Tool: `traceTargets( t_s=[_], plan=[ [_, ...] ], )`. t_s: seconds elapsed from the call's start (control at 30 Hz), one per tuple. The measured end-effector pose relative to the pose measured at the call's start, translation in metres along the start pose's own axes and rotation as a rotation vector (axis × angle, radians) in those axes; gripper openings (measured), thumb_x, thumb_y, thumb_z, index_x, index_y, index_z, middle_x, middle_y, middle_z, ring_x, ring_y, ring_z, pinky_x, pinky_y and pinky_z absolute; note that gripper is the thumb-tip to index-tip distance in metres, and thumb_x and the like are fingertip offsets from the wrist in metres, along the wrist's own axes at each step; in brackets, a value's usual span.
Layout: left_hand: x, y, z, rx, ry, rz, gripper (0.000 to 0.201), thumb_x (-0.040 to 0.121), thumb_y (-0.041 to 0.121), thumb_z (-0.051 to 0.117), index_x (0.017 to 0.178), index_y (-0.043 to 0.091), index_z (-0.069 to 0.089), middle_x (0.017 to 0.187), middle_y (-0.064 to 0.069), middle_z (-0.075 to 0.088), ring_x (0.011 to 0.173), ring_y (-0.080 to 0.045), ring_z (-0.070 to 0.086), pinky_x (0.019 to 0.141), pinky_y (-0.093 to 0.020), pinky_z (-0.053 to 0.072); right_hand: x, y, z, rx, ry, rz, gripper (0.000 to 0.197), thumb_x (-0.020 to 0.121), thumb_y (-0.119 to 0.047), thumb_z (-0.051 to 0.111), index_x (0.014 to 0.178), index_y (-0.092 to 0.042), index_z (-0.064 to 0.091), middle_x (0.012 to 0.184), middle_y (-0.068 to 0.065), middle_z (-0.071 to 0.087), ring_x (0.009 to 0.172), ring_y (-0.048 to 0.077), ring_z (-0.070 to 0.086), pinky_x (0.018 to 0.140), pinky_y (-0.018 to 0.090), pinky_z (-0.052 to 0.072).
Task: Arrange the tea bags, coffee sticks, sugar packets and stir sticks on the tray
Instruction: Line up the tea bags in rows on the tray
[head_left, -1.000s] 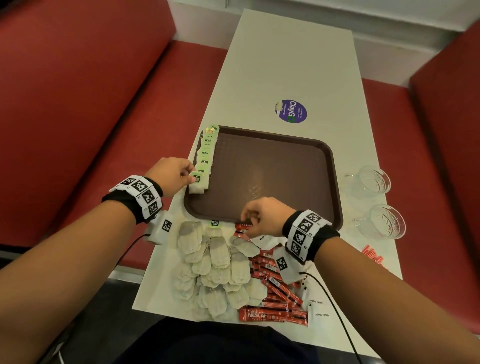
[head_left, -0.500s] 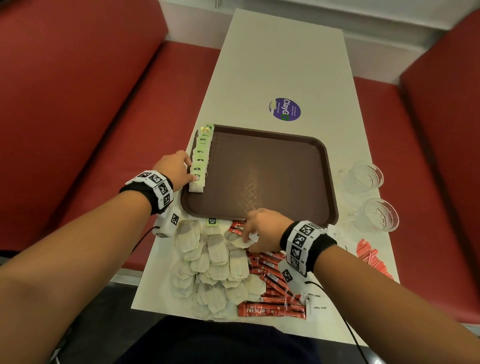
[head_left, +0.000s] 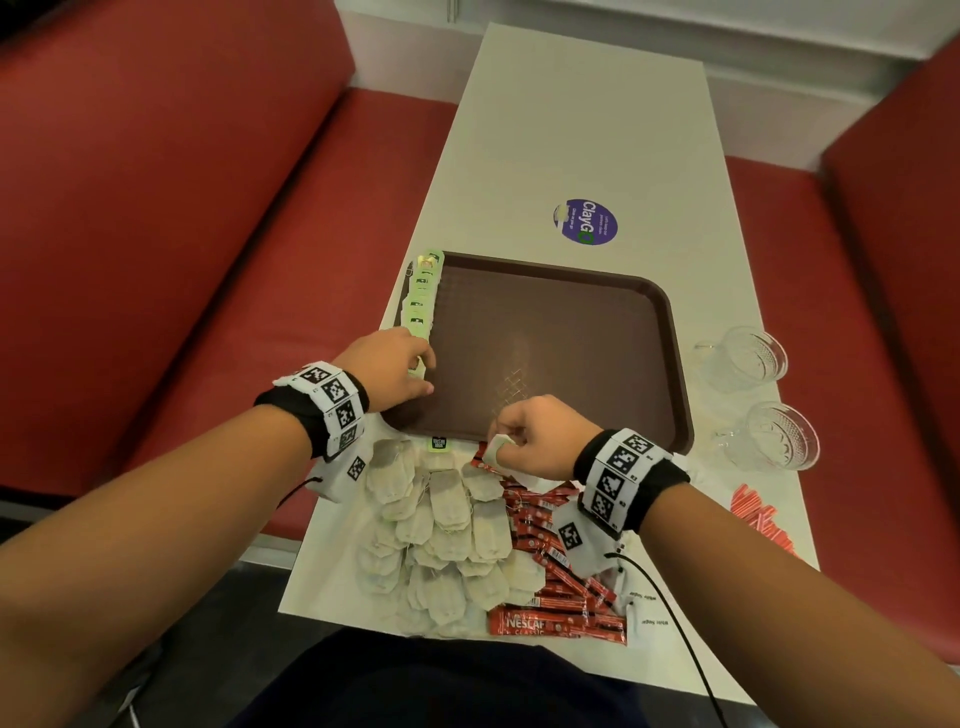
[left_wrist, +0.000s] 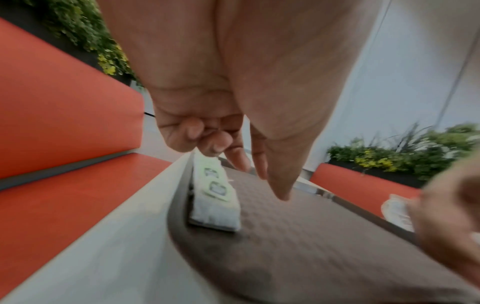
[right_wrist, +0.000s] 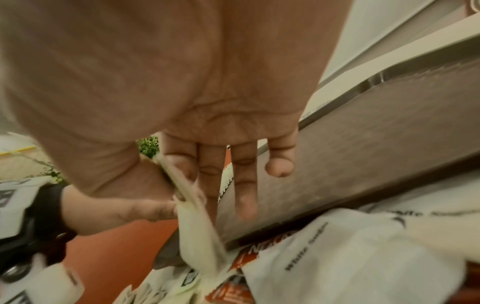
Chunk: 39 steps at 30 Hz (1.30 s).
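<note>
A brown tray lies mid-table. Along its left edge runs a row of tea bags with green tags, seen close in the left wrist view as the tea bag row. My left hand rests at the row's near end, holding nothing; its curled outer fingers touch the row's top. My right hand hovers at the tray's near rim, with thumb and forefinger pinching one tea bag. Below lie the tea bag pile, red coffee sticks, white sugar packets and orange stir sticks.
Two glass cups stand right of the tray. A purple sticker marks the table beyond it. Red bench seats flank the narrow white table.
My right hand has come up from the pile with a tea bag pinched, to the tray's near rim. My left hand has slid to the near end of the row.
</note>
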<state>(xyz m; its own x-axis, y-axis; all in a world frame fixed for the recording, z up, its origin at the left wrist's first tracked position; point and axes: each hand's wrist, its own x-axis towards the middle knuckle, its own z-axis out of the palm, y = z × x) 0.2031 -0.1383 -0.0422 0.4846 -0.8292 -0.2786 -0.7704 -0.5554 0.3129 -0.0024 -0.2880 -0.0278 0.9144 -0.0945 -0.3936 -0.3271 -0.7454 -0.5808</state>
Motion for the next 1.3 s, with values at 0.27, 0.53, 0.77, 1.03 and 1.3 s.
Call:
traceTargets(
  t_s=[0.27,0.53,0.77,1.03,1.3],
  plan=[
    [-0.048,0.033,0.021,0.319,-0.217,0.277,0.021,0.092,0.044,0.058,0.104,0.034,0.071,0.099,0.011,0.060,0.094,-0.014,0.059,0.068,-0.028,0.041,0.001,-0.002,0.005,0.133,0.073,0.020,0.026,0.079,-0.021,0.059,0.056,-0.019,0.045,0.089,-0.009,0.076,0.068,0.016,0.065,0.062,0.038,0.054],
    [-0.053,0.041,0.042,0.444,-0.193,0.201,0.022,0.089,0.043,0.056,0.081,0.024,0.064,0.094,0.000,0.067,0.088,-0.027,0.065,0.066,-0.031,0.048,0.005,-0.005,0.013,0.095,0.126,0.049,0.027,0.084,-0.014,0.055,0.068,-0.020,0.035,0.065,0.001,0.043,0.059,0.018,0.038,0.059,0.035,0.038],
    [-0.057,0.045,0.020,0.146,-0.087,0.187,0.018,0.086,0.041,0.060,0.095,0.028,0.070,0.087,0.009,0.066,0.085,-0.016,0.061,0.073,-0.030,0.050,0.006,-0.005,0.014,-0.010,0.108,0.095,0.031,0.101,-0.043,0.048,0.082,-0.020,0.054,0.076,0.000,0.059,0.069,0.017,0.053,0.066,0.034,0.044],
    [-0.072,0.050,0.007,0.030,0.189,0.370,0.014,0.080,0.036,0.072,0.072,0.030,0.063,0.060,0.015,0.048,0.065,-0.006,0.047,0.066,-0.030,0.047,0.011,-0.016,0.008,0.215,0.145,0.042,0.037,0.098,-0.033,0.059,0.063,-0.019,0.054,0.053,-0.008,0.047,0.047,0.008,0.041,0.052,0.027,0.036],
    [-0.061,0.043,-0.012,-0.115,0.312,0.286,0.024,0.095,0.045,0.059,0.112,0.029,0.064,0.099,0.013,0.054,0.084,-0.007,0.053,0.076,-0.029,0.046,0.016,-0.020,-0.004,0.059,0.302,-0.109,0.023,0.096,-0.037,0.061,0.084,-0.020,0.069,0.081,-0.011,0.060,0.074,0.008,0.054,0.067,0.025,0.039]
  ],
)
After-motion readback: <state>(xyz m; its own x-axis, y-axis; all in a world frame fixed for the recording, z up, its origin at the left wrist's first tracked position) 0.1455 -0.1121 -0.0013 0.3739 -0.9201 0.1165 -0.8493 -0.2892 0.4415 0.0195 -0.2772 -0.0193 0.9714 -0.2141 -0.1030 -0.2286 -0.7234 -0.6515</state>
